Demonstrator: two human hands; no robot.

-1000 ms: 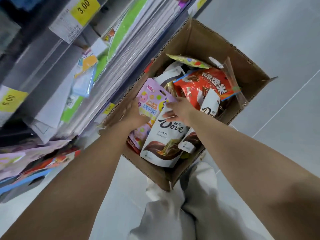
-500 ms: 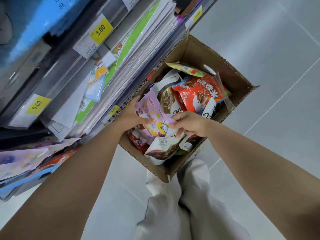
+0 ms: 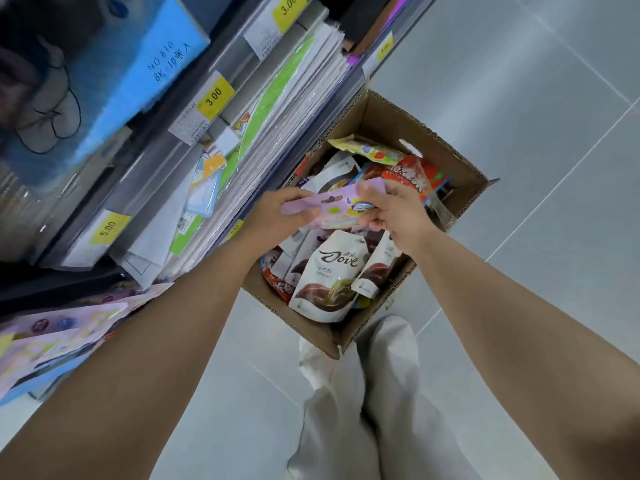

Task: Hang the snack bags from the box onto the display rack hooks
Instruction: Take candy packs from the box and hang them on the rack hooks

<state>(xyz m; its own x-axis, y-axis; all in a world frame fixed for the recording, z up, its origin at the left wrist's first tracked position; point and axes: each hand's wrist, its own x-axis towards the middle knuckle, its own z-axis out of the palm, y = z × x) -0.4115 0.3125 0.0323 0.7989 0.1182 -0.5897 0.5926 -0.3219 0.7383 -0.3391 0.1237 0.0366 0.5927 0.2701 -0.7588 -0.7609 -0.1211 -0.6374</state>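
Note:
A pink snack bag is held above the open cardboard box, lying nearly flat between both hands. My left hand grips its left end and my right hand pinches its right end. Below, the box holds several snack bags: a white Dove pouch at the near side, a red bag and a yellow-green bag at the far side. No rack hooks can be made out in this view.
Store shelves with yellow price tags and stacked paper goods run along the left, close to the box. Pink packets lie on a lower shelf at the left. Grey tiled floor spreads to the right. My legs in pale trousers stand just behind the box.
Both hands have lifted the pink bag out of the box and turned it nearly flat. The view has tilted up, showing more of the shelves.

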